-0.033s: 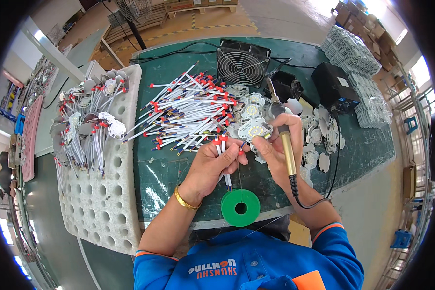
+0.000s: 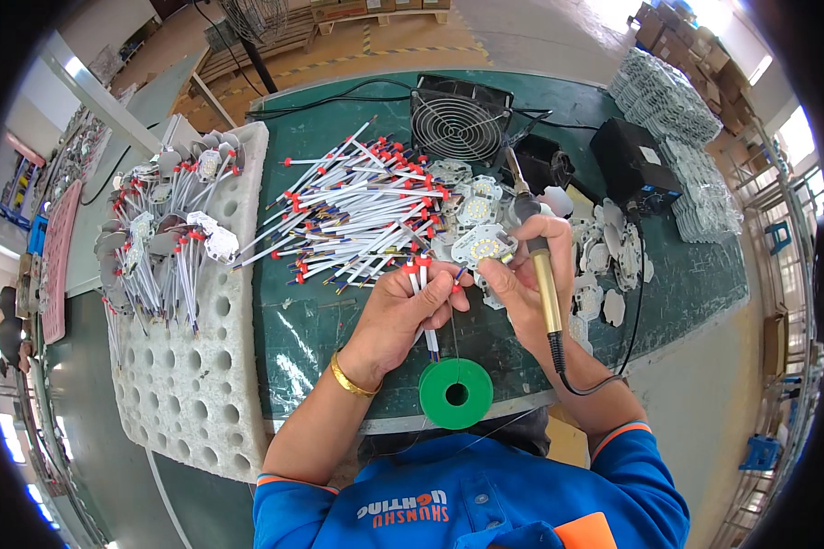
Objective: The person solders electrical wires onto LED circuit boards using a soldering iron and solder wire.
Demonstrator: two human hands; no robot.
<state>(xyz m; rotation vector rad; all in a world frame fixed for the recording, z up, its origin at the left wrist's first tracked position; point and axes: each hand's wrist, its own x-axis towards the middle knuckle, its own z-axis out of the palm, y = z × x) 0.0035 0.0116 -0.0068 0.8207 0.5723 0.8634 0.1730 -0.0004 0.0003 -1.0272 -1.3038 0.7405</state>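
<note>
**Two hands at work over a round LED board**

Two hands meet near the middle of the green table [image 2: 320, 320]. The left hand [image 2: 410, 302] is closed, pinching a few white wires with red ends [image 2: 421, 273] between thumb and fingers, their lower ends sticking out below the palm. The right hand [image 2: 531, 274] grips a soldering iron [image 2: 542, 274] like a pen, its tip pointing away from the person and its black cord looping off the table's near edge; its fingertips also touch a round LED board [image 2: 483, 245] lying just beside the wires.

A green spool of solder wire [image 2: 456, 393] sits at the near edge, below the left hand. A large heap of the same red-tipped wires [image 2: 357, 215] spreads toward the far left of the table, and more round boards [image 2: 604, 265] lie scattered to the right. A small black fan [image 2: 458, 119] stands at the far edge, with a black box [image 2: 634, 165] to its right. A white foam tray with holes [image 2: 201, 384] lies along the left edge, carrying finished boards with wires attached.
</note>
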